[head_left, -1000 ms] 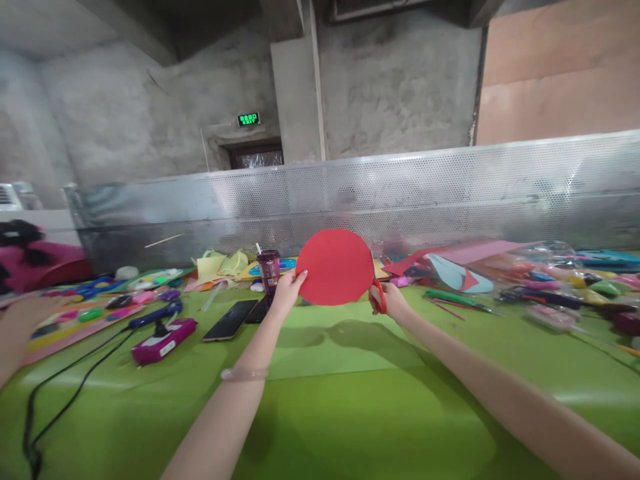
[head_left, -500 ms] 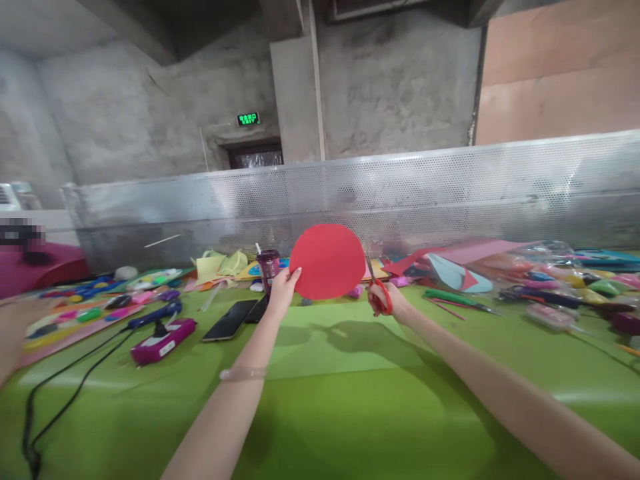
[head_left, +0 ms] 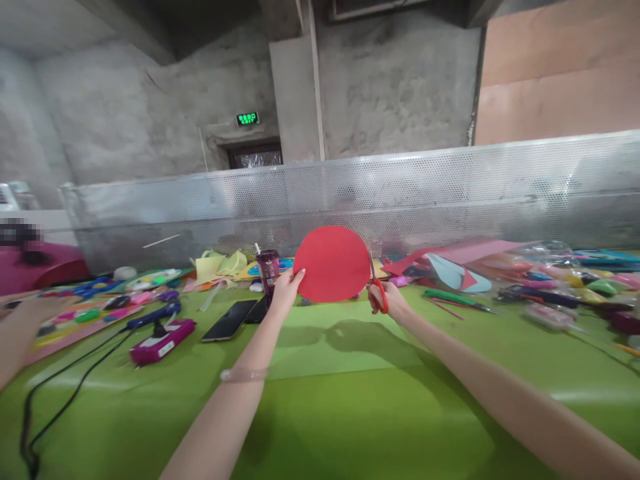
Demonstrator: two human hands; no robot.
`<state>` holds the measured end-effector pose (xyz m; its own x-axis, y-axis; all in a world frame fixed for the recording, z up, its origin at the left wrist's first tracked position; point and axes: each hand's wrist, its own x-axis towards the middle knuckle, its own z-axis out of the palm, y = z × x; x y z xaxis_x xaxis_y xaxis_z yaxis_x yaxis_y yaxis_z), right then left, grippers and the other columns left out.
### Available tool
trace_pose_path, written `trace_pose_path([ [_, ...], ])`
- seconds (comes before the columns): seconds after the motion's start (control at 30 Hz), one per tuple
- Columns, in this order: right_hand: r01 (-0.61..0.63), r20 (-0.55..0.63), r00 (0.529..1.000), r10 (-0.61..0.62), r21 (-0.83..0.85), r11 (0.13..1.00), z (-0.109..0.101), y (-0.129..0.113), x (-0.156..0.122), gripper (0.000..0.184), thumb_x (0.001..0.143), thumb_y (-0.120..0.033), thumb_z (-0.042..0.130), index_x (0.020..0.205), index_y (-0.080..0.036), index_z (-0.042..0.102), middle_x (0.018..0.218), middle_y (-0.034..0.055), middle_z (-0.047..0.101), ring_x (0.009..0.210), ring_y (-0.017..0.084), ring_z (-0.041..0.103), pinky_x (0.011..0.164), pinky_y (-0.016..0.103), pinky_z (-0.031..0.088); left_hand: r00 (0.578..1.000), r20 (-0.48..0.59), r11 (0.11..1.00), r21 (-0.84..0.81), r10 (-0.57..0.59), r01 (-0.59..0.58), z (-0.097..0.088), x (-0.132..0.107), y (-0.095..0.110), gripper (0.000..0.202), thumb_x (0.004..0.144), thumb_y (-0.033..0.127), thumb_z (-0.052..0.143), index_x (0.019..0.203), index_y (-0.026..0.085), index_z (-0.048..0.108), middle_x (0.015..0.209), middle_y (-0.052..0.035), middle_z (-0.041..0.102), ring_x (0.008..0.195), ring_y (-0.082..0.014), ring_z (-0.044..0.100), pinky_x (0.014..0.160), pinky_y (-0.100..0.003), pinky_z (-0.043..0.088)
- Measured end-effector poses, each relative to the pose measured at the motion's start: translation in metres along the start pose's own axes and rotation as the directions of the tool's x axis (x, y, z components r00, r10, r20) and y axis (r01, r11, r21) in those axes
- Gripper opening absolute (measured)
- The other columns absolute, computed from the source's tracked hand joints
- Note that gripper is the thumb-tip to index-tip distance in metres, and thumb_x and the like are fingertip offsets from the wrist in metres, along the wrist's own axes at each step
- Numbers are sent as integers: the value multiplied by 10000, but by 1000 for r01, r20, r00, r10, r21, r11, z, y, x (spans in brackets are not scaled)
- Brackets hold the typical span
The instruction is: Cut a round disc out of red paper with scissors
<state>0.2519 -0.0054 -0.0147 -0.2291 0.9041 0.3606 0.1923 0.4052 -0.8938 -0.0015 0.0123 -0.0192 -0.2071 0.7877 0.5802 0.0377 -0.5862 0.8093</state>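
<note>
My left hand [head_left: 286,288] pinches the lower left edge of a round red paper disc [head_left: 331,263] and holds it upright above the green table [head_left: 340,400]. My right hand [head_left: 393,301] grips red-handled scissors [head_left: 377,285], whose blades point up along the disc's right edge. Both arms stretch forward over the table.
Two dark phones [head_left: 230,320] and a purple tumbler [head_left: 269,266] lie just left of my left hand. A magenta device [head_left: 161,341] with a black cable [head_left: 60,393] sits further left. Paper scraps and craft tools crowd the back right [head_left: 540,280]. Another person's hand [head_left: 25,320] rests at far left. A perforated metal barrier [head_left: 400,193] runs behind.
The disc has turned and shifted slightly right, closing back against the scissor blades after being a little apart half a second ago. The other person's hand at left moved slightly.
</note>
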Motion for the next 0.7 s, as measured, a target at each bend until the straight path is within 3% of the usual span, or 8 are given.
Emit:
trace_pose_path([
  [0.37, -9, -9, 1000, 9, 0, 1000, 3, -4, -3, 263, 733, -258, 433, 477, -205, 410, 328, -33, 457, 319, 87, 440, 357, 190, 378, 1000, 3, 1000, 21, 19, -19, 1, 0, -2, 410, 705, 446, 604, 976, 139, 600, 1011, -108, 650, 961, -261, 593, 847, -390, 456],
  [0.7, -24, -22, 999, 24, 21, 999, 2, 9, 5, 250, 730, -272, 465, 495, -202, 420, 334, -41, 466, 308, 84, 429, 347, 193, 396, 1000, 6, 1000, 23, 1, -1, 5, -4, 9, 391, 695, 429, 602, 959, 140, 603, 1027, -102, 647, 984, -260, 583, 863, -393, 448],
])
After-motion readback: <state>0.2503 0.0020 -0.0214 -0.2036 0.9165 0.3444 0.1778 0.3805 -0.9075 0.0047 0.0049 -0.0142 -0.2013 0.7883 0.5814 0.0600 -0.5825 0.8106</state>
